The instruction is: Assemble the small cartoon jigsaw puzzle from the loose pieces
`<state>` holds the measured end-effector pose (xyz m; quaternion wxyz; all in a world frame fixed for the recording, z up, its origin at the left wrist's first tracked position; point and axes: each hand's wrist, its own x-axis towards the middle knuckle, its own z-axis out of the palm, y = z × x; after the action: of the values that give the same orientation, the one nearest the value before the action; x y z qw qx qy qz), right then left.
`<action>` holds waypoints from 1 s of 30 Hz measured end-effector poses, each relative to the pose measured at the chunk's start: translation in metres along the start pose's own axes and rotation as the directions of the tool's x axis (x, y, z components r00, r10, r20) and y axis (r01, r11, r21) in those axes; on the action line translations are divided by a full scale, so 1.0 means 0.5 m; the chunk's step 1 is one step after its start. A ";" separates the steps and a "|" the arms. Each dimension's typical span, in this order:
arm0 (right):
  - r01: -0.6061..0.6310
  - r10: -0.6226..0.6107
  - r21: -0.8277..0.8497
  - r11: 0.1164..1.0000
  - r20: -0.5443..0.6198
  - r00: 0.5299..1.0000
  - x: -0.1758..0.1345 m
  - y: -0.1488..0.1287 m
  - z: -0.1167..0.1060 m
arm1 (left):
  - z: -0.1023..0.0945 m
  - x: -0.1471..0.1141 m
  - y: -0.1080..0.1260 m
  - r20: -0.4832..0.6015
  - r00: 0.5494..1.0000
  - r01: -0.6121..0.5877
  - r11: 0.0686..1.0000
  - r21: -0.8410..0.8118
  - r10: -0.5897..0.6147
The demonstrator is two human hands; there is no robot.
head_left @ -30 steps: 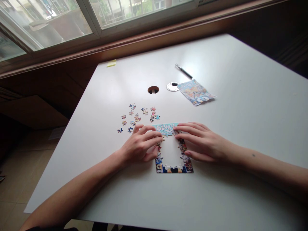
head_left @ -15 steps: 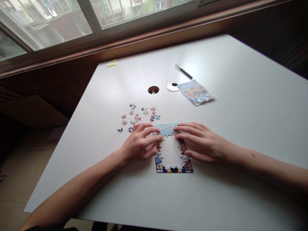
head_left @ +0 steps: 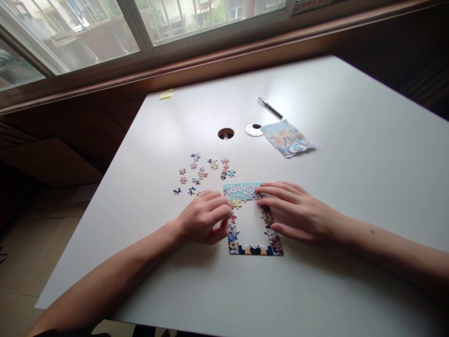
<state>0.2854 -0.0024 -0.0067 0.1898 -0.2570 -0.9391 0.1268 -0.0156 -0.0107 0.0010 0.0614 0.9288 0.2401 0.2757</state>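
Observation:
On the white table lies a partly joined jigsaw puzzle (head_left: 255, 250), a rectangular border with a light-blue titled strip across its top. White tabletop shows through its middle. My left hand (head_left: 206, 216) is at the puzzle's left edge, its fingers curled in and the thumb bent below them; what may lie between the fingertips is hidden. Over the upper right side of the border, my right hand (head_left: 298, 208) rests with its fingers stretched out and its thumb apart. Several loose puzzle pieces (head_left: 202, 174) are scattered beyond my left hand, some close to its knuckles.
A printed picture sheet (head_left: 288, 139) in similar colours lies behind the puzzle, touching a round metal cover (head_left: 254, 129). Left of it is a round hole (head_left: 226, 134) in the table (head_left: 336, 285). A pen (head_left: 270, 107) and a yellow sticky note (head_left: 166, 94) lie farther back.
My left hand's fingers have drawn back from the puzzle's upper left part and curled, uncovering the titled strip. My right hand keeps its place on the border. The view has shifted slightly.

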 end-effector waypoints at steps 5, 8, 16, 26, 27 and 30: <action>-0.027 0.031 0.065 0.997 -0.059 0.998 -0.002 -0.003 -0.009 | -0.004 -0.007 -0.005 0.072 0.981 -0.177 0.984 -0.038 0.179; -0.099 0.125 0.169 0.981 -0.152 0.980 -0.002 -0.002 -0.014 | -0.006 -0.009 -0.010 0.103 0.976 -0.189 0.981 -0.036 0.192; -0.298 0.330 0.313 0.902 -0.054 0.942 -0.007 0.005 -0.013 | -0.004 -0.013 -0.013 0.116 0.976 -0.181 0.983 -0.044 0.185; -0.280 0.303 0.264 0.923 -0.051 0.952 -0.011 0.007 -0.007 | -0.004 -0.016 -0.016 0.174 0.962 -0.207 0.978 -0.026 0.209; -0.277 0.299 0.262 0.924 -0.048 0.953 -0.012 0.008 -0.006 | -0.004 -0.016 -0.016 0.168 0.963 -0.208 0.978 -0.030 0.210; -0.276 0.296 0.258 0.926 -0.040 0.954 -0.012 0.009 -0.006 | -0.005 -0.014 -0.015 0.147 0.965 -0.214 0.976 -0.046 0.219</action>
<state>0.2934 -0.0017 -0.0071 0.2369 -0.3699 -0.8599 0.2600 -0.0251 -0.0076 -0.0022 0.0628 0.9666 0.1277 0.2132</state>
